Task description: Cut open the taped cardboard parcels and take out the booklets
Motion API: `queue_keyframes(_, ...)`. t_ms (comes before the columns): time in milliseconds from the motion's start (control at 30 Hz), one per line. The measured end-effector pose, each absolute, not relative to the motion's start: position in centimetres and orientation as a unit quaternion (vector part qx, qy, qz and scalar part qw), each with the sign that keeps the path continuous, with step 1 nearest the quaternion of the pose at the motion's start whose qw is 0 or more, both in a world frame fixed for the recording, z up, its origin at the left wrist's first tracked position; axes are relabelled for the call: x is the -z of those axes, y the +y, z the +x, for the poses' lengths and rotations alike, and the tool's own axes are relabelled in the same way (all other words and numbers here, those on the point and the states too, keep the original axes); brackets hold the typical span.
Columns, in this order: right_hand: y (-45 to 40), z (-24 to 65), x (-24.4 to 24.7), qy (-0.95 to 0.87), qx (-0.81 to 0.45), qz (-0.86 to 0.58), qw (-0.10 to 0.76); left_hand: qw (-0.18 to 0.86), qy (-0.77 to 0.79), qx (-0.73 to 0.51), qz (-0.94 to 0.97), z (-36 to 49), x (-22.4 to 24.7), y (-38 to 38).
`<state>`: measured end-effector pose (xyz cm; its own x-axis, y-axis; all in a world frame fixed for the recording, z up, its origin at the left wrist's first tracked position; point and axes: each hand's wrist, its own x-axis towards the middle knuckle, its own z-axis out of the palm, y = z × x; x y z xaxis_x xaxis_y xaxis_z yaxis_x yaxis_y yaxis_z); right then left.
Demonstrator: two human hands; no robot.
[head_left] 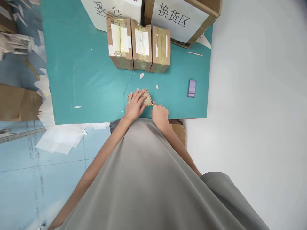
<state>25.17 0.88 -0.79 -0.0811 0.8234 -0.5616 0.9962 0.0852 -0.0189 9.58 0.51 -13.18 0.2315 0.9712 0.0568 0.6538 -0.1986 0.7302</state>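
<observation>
A small brown cardboard box [148,100] with shiny clear tape lies near the front edge of the green table. My left hand [135,105] is over it, fingers spread across its top and thumb at the near side, holding it against the tabletop. Beside its right corner, my right hand [160,114] is closed in a fist. From that fist a tiny dark and yellow tip, apparently of a box cutter [152,103], meets the box edge; the fingers hide the rest of the tool.
Three taped cardboard boxes [142,48] stand in a row beyond my hands. Behind them are a white bin [100,16] and a larger open carton [194,28], both labelled. A blurred purple phone-like object [192,88] lies right. Paper sheets [59,137] hang at the left.
</observation>
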Motion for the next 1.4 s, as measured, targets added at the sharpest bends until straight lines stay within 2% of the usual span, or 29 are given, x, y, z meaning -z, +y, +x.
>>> queue_keyframes(433, 1.0, 26.0, 0.1, 0.712, 0.229, 0.634, 0.195, 0.283, 0.554, -0.267, 0.736, 8.5, 12.9, -0.3)
queue_keyframes(567, 1.5, 27.8, 0.5, 0.706, 0.275, 0.642, 0.115, 0.271, 0.586, -0.263, 0.717, 5.9, 12.5, -2.7)
queue_keyframes(733, 5.0, 28.6, 6.7, 0.657, 0.434, 0.616, -0.013, 0.245, 0.638, -0.257, 0.683, 2.7, 13.1, -6.7)
queue_keyframes(833, 6.1, 27.3, 11.2, 0.606, 0.495, 0.621, -0.031, 0.216, 0.679, -0.26, 0.651, 1.8, 13.3, -8.4)
queue_keyframes(933, 5.9, 26.1, 13.5, 0.555, 0.569, 0.606, -0.041, 0.2, 0.72, -0.275, 0.605, 1.8, 13.0, -9.3)
queue_keyframes(1033, 5.2, 26.3, 13.3, 0.534, 0.583, 0.607, -0.079, 0.238, 0.743, -0.311, 0.543, 2.5, 13.0, -9.5)
queue_keyframes(1167, 4.4, 28.8, 11.3, 0.561, 0.527, 0.631, -0.097, 0.345, 0.717, -0.352, 0.493, 3.8, 14.5, -8.5)
queue_keyframes(1400, 3.5, 32.6, 9.2, 0.628, 0.427, 0.651, 0.007, 0.458, 0.66, -0.387, 0.453, 5.6, 17.9, -4.9)
